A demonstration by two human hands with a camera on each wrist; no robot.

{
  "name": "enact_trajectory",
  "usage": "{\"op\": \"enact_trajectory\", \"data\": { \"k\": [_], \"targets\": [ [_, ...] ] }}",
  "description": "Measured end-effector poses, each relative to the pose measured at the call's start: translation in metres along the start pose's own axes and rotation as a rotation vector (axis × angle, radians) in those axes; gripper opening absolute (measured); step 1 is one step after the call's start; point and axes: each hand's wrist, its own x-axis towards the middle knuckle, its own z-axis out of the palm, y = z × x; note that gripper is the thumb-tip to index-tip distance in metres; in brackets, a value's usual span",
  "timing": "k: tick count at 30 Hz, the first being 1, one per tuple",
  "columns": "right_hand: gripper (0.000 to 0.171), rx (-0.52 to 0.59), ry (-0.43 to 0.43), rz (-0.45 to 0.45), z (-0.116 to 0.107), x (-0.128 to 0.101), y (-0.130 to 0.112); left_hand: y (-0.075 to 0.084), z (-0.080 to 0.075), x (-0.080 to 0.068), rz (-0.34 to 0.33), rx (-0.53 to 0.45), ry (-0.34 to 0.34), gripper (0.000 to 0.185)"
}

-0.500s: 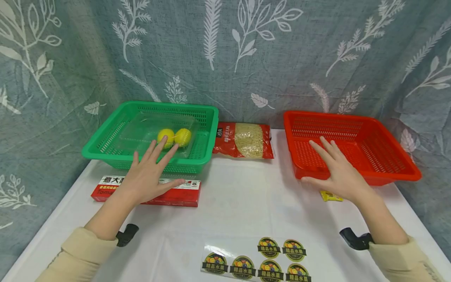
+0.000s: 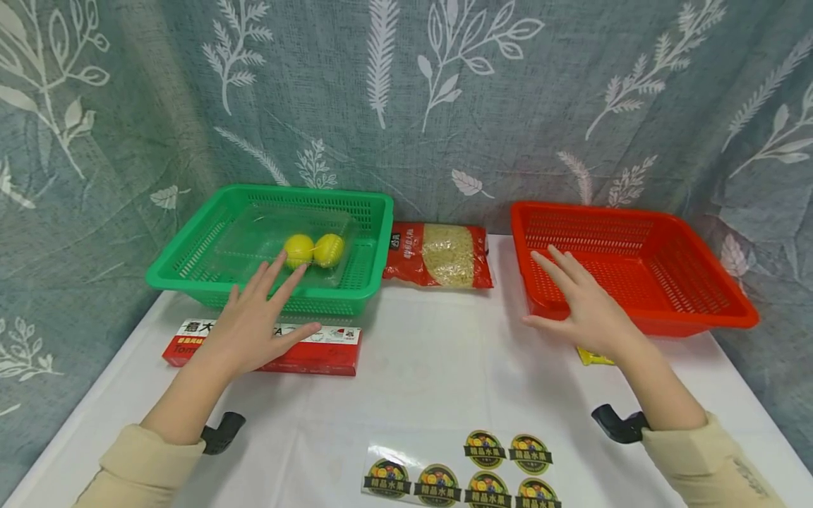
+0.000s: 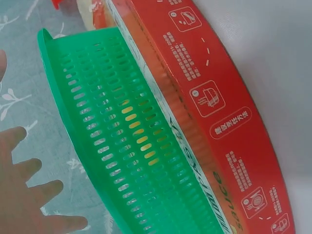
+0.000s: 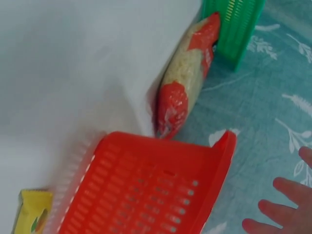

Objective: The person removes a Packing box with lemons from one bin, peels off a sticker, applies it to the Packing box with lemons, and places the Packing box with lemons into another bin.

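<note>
Hovering flat with fingers spread, my left hand hangs over the red box, which lies just near of the green basket so both stay in reach. Two lemons sit inside in a clear tray. My right hand, also spread and holding nothing, hovers at the red basket's near-left corner.

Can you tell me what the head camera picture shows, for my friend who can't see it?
Two open hands hover above a white table: the left hand over a red box by a green basket holding two yellow balls, the right hand at a red basket.
</note>
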Motion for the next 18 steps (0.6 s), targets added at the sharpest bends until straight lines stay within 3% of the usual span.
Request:
{"op": "enact_trajectory", "data": {
  "k": [18],
  "targets": [
    [0.090, 0.069, -0.014, -0.086, 0.016, 0.027, -0.020, -0.006, 0.004, -0.012, -0.031, -0.060, 0.047, 0.085]
  ]
}}
